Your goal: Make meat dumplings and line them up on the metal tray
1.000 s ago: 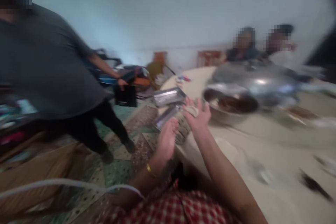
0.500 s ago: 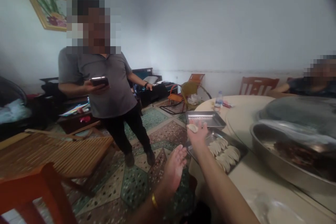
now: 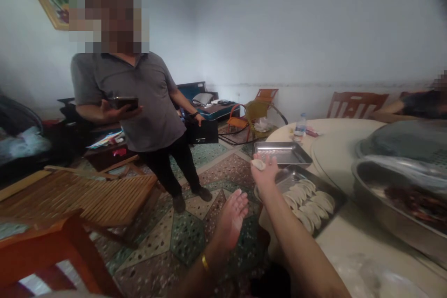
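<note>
My right hand [image 3: 264, 174] is stretched out palm up over the table's left edge, with a pale folded dumpling [image 3: 258, 164] resting on its fingers. Just beyond it lies a metal tray [image 3: 335, 195] holding several folded dumplings [image 3: 307, 200]. Behind that sits a second, empty metal tray [image 3: 282, 152]. My left hand [image 3: 232, 218] hangs lower, over the floor, palm up with fingers spread and nothing in it; a gold bangle [image 3: 204, 262] circles its wrist.
A person in a grey shirt [image 3: 139, 98] stands to the left holding a phone [image 3: 123, 102]. A big metal basin [image 3: 394, 205] with dark filling sits at the right on the round table [image 3: 335, 149]. A water bottle [image 3: 300, 126], wooden chairs and a folding wooden table [image 3: 77, 195] stand around.
The view swung from the table toward the room and steadied. The standing person straightened up with a phone and now holds a black case. My hands keep their pose.
</note>
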`<state>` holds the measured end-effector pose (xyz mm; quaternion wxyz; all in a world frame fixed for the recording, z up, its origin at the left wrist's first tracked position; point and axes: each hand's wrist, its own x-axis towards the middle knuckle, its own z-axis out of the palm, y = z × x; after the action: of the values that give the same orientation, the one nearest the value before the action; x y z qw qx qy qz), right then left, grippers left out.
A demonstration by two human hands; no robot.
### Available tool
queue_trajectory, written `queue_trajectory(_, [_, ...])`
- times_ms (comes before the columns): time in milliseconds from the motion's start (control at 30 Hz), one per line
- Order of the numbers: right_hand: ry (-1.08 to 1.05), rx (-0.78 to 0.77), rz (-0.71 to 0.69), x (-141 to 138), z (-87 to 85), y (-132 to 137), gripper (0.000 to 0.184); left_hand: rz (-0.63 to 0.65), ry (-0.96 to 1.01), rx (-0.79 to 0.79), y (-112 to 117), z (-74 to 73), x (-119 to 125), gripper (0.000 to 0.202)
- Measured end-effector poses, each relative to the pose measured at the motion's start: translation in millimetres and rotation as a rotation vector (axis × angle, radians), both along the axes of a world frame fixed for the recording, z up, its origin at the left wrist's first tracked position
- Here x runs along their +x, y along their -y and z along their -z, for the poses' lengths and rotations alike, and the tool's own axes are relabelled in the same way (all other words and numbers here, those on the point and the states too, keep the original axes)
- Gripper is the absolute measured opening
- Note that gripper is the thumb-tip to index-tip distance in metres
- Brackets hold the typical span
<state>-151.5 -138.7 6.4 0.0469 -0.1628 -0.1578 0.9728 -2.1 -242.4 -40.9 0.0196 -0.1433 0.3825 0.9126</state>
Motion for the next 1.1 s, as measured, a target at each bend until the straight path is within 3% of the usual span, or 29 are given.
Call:
queue_trajectory(433, [0.035, -0.037, -0.008, 16, 11.0, 11, 0.032, 0.019, 0.056, 0.013, -1, 5.7, 4, 0.03])
queue_trajectory(667, [0.053, -0.068, -0.061, 30, 2.5, 11, 0.036, 0.046, 0.062, 0.022, -5, 6.0, 4, 0.027])
queue_trajectory(867, [-0.002, -0.128, -0.109, 63, -9.8, 13, 0.038, 0.096, 0.033, 0.031, -11, -1.4, 2, 0.017])
queue_trajectory(1100, [-0.057, -0.159, -0.188, 106, -16.0, -2, 0.041, 0.172, -0.096, 0.077, -29, -5.3, -9, 0.021])
